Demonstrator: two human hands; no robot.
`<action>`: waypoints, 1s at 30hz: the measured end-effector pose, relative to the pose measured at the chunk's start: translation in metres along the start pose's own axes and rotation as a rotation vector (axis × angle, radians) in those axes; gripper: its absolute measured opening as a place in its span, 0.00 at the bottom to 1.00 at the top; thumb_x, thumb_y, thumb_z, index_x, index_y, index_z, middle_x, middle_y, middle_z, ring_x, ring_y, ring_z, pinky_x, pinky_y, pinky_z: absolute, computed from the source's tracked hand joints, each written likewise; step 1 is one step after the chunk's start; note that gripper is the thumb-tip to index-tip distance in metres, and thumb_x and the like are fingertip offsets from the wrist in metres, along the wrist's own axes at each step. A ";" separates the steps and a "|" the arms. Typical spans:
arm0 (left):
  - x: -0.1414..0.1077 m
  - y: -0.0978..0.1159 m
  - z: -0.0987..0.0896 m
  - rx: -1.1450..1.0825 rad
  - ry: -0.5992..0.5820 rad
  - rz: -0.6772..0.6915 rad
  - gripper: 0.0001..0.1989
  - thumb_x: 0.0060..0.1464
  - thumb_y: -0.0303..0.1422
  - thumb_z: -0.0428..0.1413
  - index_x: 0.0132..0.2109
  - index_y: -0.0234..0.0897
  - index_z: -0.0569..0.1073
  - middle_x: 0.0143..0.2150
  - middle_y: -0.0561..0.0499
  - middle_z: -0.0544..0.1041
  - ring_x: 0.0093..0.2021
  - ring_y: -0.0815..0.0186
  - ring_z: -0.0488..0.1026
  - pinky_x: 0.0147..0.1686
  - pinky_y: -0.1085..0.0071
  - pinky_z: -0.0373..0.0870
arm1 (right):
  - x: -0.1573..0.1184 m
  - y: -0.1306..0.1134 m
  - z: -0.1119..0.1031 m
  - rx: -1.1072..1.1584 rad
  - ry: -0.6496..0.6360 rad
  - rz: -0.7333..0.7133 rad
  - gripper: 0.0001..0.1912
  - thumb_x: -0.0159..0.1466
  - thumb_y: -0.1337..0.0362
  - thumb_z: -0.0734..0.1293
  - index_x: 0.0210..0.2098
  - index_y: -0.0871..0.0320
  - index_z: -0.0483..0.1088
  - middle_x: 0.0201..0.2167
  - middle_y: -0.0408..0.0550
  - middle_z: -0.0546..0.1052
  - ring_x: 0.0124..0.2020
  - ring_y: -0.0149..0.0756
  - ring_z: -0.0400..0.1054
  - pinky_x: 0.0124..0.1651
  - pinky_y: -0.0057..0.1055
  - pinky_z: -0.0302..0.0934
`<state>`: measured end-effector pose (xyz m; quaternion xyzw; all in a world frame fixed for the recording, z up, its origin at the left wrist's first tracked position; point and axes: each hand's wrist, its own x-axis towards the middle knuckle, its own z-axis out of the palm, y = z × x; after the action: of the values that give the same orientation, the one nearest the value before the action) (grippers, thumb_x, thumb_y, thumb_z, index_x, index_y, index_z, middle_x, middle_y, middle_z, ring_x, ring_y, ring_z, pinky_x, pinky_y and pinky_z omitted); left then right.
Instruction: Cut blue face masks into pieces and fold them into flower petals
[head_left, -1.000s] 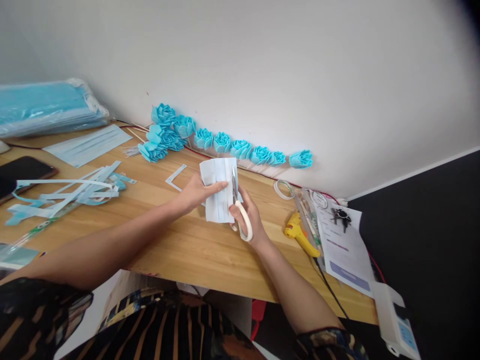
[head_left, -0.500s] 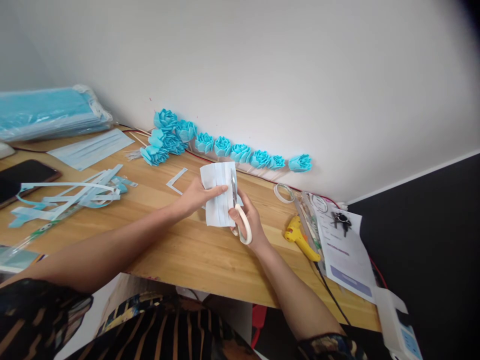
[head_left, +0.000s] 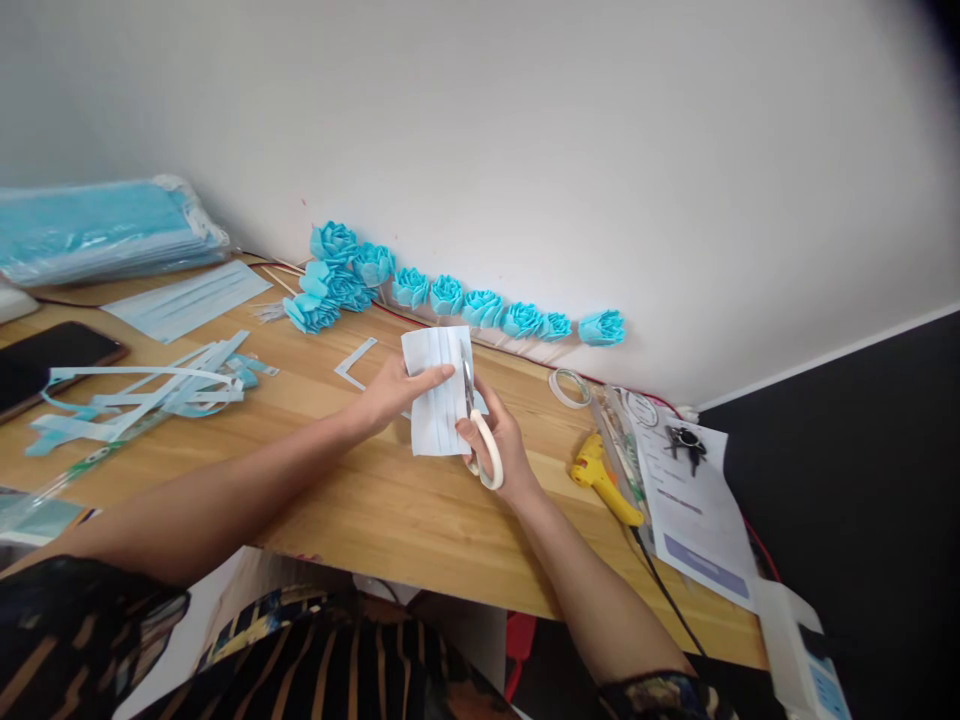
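Observation:
A folded, pale blue-white mask piece [head_left: 433,420] stands upright above the middle of the table. My left hand [head_left: 394,390] grips it from the left, thumb lying across its front and the other fingers behind it. My right hand [head_left: 501,437] is closed on white-handled scissors [head_left: 489,455], whose metal blades point up along the right side of the piece. Some of the right fingers are hidden behind the piece and handles. Just left of my left hand, a thin white L-shaped strip [head_left: 351,362] lies on the wood.
Blue fabric flowers [head_left: 482,308] line the wall. Cut strips [head_left: 176,385], a flat mask piece [head_left: 187,302], a phone [head_left: 56,362] and bagged masks [head_left: 90,232] lie left. Right are a tape roll [head_left: 568,388], yellow glue gun [head_left: 604,480], papers [head_left: 694,500] and keys [head_left: 686,447].
The scissor blades sit slightly lower against the piece's right side. Both hands keep their holds, and the whole view has shifted slightly.

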<state>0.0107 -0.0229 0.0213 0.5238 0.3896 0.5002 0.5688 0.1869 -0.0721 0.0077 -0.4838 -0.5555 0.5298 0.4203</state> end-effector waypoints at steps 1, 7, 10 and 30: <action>0.000 0.000 -0.001 0.001 0.008 0.007 0.25 0.48 0.47 0.63 0.45 0.30 0.75 0.41 0.42 0.80 0.40 0.55 0.78 0.36 0.66 0.75 | 0.000 0.000 0.000 -0.001 -0.006 0.001 0.48 0.56 0.49 0.72 0.69 0.53 0.49 0.19 0.34 0.67 0.13 0.25 0.59 0.14 0.23 0.54; 0.003 -0.001 -0.004 -0.038 0.050 -0.020 0.23 0.47 0.46 0.64 0.41 0.31 0.75 0.38 0.43 0.81 0.37 0.57 0.78 0.32 0.68 0.74 | -0.001 -0.001 0.002 0.000 -0.059 -0.018 0.50 0.55 0.47 0.73 0.69 0.54 0.50 0.18 0.33 0.66 0.14 0.25 0.58 0.15 0.23 0.53; 0.002 -0.001 -0.003 -0.022 0.046 -0.012 0.23 0.46 0.46 0.64 0.42 0.31 0.75 0.40 0.43 0.81 0.38 0.56 0.78 0.33 0.67 0.74 | -0.001 -0.002 0.002 -0.010 -0.087 -0.055 0.48 0.56 0.43 0.71 0.68 0.54 0.51 0.19 0.35 0.66 0.15 0.26 0.58 0.17 0.23 0.53; 0.000 0.002 0.000 0.031 -0.018 -0.074 0.19 0.46 0.43 0.64 0.38 0.32 0.76 0.37 0.44 0.81 0.36 0.57 0.77 0.32 0.67 0.73 | -0.002 -0.008 0.002 -0.072 -0.026 -0.064 0.46 0.55 0.41 0.70 0.66 0.51 0.54 0.21 0.38 0.64 0.20 0.30 0.58 0.21 0.26 0.54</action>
<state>0.0104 -0.0234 0.0228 0.5221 0.4112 0.4681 0.5824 0.1843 -0.0746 0.0153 -0.4736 -0.5947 0.5020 0.4123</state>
